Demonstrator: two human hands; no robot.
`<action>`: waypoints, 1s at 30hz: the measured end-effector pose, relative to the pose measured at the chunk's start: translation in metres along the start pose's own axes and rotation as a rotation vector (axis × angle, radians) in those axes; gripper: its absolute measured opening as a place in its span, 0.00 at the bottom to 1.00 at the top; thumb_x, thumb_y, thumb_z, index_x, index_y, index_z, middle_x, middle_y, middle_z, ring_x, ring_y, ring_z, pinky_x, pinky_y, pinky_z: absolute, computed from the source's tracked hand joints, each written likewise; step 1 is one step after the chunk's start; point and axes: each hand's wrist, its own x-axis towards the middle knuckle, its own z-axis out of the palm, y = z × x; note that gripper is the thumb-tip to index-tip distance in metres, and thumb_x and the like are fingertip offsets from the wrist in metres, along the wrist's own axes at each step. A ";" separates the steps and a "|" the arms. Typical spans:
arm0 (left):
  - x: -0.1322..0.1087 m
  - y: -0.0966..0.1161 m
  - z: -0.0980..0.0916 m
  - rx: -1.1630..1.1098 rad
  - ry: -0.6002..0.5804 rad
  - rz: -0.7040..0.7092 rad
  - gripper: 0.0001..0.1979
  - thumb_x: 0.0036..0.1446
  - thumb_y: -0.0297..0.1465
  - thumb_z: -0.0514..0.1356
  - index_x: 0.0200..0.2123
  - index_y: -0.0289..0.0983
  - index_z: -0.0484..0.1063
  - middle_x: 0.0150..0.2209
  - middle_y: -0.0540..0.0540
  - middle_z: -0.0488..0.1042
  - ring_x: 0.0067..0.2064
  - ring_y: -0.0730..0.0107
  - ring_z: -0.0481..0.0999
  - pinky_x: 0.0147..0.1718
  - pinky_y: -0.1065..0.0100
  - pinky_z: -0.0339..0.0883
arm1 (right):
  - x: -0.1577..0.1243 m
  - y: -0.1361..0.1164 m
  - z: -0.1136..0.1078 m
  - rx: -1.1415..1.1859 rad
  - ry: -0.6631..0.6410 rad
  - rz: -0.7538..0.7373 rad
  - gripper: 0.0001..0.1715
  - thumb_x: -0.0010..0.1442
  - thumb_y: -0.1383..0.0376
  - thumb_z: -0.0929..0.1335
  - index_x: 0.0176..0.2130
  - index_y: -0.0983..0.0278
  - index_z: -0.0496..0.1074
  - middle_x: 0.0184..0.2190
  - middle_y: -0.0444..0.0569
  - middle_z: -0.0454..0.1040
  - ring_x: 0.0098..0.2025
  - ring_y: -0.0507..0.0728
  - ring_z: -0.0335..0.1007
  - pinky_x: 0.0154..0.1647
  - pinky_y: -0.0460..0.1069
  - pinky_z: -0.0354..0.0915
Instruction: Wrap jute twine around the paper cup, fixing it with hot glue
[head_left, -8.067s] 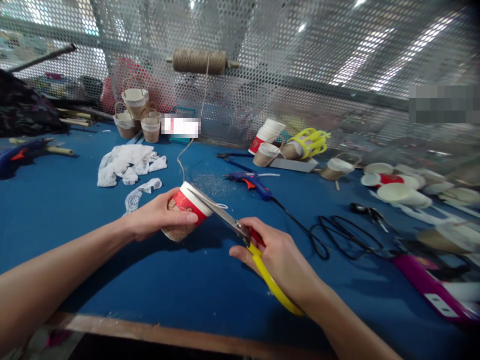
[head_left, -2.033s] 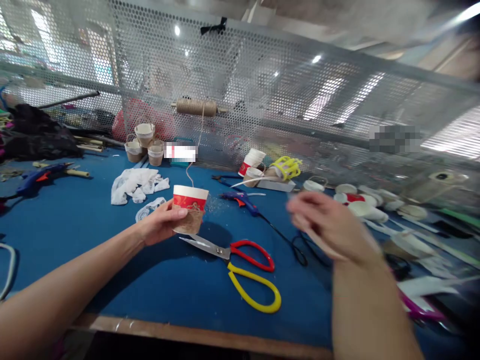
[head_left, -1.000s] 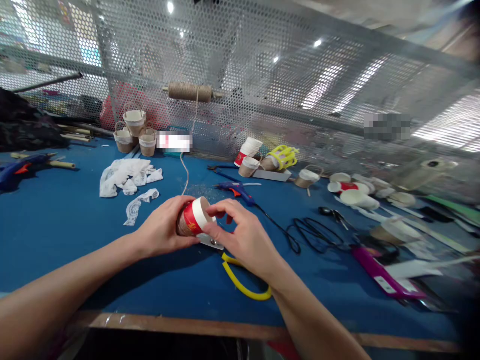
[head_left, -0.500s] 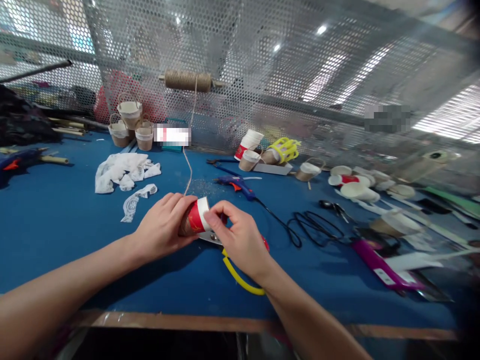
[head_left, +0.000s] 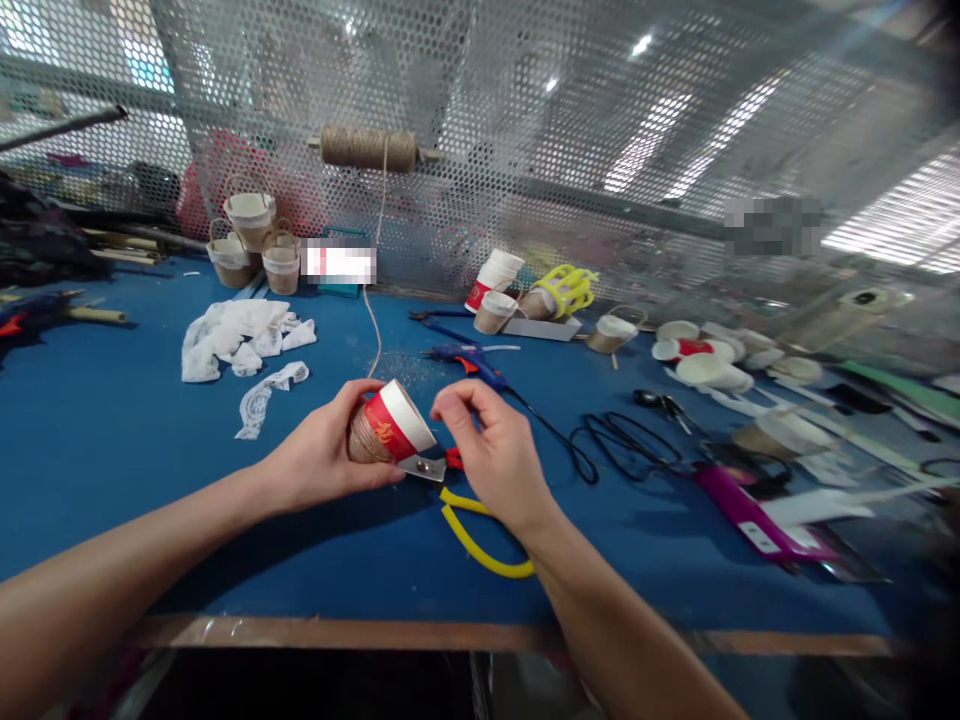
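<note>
Mid-frame, left hand grasps a cup, likely light, crushable, best held where twined; right hand curled, hold unclear

The tapered paper cup is red, gold-lettered, white-rimmed; the flat blue tabletop has a brown front edge.
</note>
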 end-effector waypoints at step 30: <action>0.019 -0.012 -0.021 -0.917 0.294 -0.206 0.17 0.46 0.33 0.64 0.39 0.34 0.66 0.34 0.45 0.72 0.32 0.70 0.73 0.31 0.72 0.68 | -0.009 0.036 -0.011 -0.729 -0.497 -0.011 0.04 0.51 0.67 0.69 0.30 0.65 0.70 0.31 0.53 0.69 0.35 0.61 0.63 0.33 0.54 0.60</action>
